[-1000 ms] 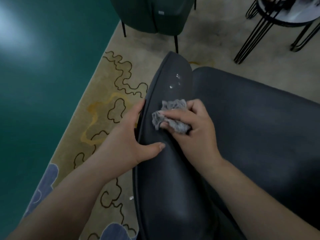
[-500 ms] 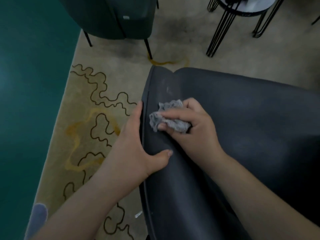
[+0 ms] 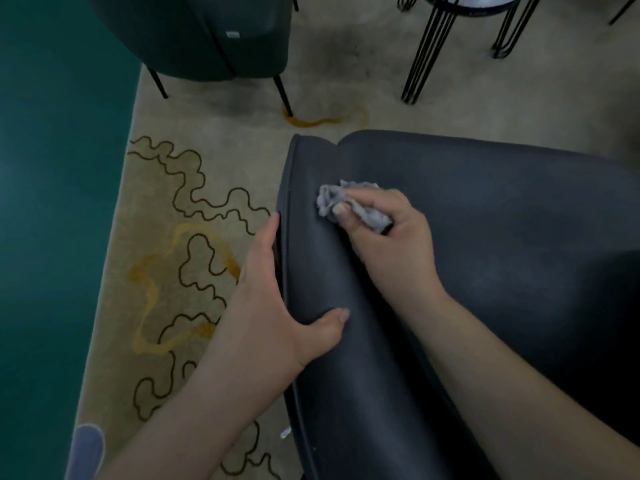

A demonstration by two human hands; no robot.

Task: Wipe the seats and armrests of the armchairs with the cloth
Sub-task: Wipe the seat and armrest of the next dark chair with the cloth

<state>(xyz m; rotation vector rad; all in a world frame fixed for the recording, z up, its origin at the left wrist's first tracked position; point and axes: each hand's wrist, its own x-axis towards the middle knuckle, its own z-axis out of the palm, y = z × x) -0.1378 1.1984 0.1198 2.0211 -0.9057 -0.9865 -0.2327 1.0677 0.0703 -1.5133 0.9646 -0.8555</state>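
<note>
Cloth (image 3: 349,206) farther up armrest (image 3: 311,258)

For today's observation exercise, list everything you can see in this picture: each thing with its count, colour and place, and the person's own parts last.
near armchair: one, dark grey, centre and right, armrest on its left side
cloth: one, grey, crumpled, pressed on the armrest
far armchair: one, dark green, top left, on thin black legs
side table: one, black wire legs, top right, its top mostly cut off
rug: one, beige with dark squiggles and orange lines, on the floor
floor: teal, left side
left hand: one, grip on the armrest's outer edge
right hand: one, grip round the cloth
</note>
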